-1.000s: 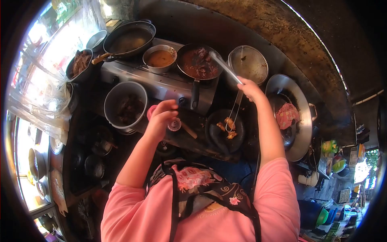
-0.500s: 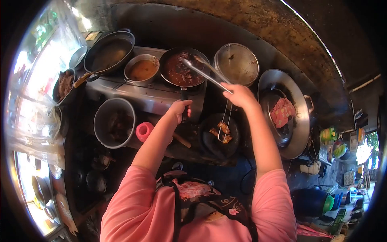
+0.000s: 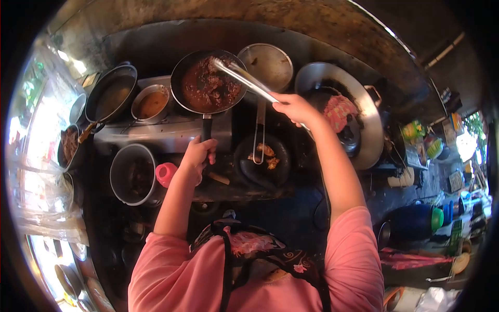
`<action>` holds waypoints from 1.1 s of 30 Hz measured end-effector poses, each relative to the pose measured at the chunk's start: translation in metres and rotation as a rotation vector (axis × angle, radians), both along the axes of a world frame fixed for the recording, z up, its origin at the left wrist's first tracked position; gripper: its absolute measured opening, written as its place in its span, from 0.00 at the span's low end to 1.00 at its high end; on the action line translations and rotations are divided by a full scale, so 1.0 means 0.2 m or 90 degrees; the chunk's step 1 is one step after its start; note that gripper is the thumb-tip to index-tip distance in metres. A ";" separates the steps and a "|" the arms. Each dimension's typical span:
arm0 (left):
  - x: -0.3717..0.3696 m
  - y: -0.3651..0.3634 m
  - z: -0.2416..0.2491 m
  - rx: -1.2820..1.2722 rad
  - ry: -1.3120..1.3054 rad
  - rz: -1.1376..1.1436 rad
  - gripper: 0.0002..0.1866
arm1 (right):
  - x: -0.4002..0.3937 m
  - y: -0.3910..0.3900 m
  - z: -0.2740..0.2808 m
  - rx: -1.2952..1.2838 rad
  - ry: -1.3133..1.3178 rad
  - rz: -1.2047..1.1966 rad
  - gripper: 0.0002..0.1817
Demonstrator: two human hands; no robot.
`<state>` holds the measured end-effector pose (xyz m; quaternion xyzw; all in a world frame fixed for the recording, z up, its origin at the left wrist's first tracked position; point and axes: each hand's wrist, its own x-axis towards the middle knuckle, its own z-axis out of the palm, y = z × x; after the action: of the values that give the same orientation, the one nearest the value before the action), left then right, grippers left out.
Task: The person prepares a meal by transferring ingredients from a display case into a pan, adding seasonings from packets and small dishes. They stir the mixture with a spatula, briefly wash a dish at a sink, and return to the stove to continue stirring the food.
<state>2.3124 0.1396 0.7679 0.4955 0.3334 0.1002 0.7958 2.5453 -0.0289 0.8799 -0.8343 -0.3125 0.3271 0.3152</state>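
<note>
At the stove [image 3: 166, 136], left hand [image 3: 200, 153] grips the frying pan [image 3: 182, 99] by its handle [image 3: 207, 125], right hand [image 3: 297, 108] has fingers closed on tongs [image 3: 245, 80], tips at sauced meat [image 3: 214, 83] in the pan; likely stirring, next move wants it steady.

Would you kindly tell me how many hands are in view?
2: the left hand's grip is around the pan handle, and the right hand's grip is on the metal tongs. Neither is hidden, and no others show.
</note>
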 end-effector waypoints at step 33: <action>-0.72 -1.98 -0.13 -0.055 0.097 -0.814 0.07 | -2.42 -2.80 -0.01 -0.261 -0.254 -0.481 0.25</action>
<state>2.1688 -0.2559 0.7428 0.5696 0.0317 -0.4425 0.6919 2.0611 -0.5889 0.8786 -0.9810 0.0296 0.0780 0.1749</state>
